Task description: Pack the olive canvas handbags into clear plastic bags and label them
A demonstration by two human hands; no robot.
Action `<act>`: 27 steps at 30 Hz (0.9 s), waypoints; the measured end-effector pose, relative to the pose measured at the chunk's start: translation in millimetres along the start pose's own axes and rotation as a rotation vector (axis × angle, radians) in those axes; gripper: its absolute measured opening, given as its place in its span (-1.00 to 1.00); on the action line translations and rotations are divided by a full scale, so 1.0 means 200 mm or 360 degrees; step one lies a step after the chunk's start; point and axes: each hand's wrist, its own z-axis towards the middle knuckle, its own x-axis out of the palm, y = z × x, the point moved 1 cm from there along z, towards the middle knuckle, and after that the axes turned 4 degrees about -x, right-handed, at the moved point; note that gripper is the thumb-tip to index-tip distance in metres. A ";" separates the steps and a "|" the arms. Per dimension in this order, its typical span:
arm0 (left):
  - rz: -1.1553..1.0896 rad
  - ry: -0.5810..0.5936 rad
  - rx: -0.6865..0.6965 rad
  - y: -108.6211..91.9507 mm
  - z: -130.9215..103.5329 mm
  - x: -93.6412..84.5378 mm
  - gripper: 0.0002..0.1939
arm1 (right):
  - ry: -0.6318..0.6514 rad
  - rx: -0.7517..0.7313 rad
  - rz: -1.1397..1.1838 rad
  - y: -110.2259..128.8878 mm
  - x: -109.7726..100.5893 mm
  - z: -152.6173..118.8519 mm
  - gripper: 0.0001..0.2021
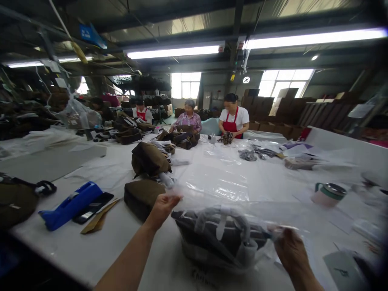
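Note:
A dark handbag (212,238) with wrapped handles stands on the white table in front of me, inside a clear plastic bag (209,198). My left hand (163,208) pinches the plastic bag's edge at the upper left of the handbag. On the other side, my right hand (287,242) is closed on the plastic at the handbag's right end; it is somewhat blurred. The plastic stretches between both hands above the handles. Close to my left hand lies a brown bag (144,198), with another brown bag (150,159) behind it.
A blue tape dispenser (71,204), a phone (93,207) and brown card pieces (100,218) lie to the left. A lidded mug (329,195) stands at right. Several people sit or stand across the white table (163,250), among bags and plastic sheets (226,178).

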 end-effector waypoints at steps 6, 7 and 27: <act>-0.0485 -0.0030 0.0120 -0.12 0.01 0.17 -0.77 | -0.0043 -0.0165 0.0446 0.24 -0.03 0.05 -0.64; -0.0529 -0.0009 0.0112 -0.14 0.01 0.21 -0.75 | -0.0120 -0.0208 0.0450 0.28 -0.04 0.07 -0.73; -0.0769 -0.0279 0.0006 -0.47 0.62 0.40 -0.77 | -0.0330 0.0198 0.0749 0.57 0.06 0.63 -0.90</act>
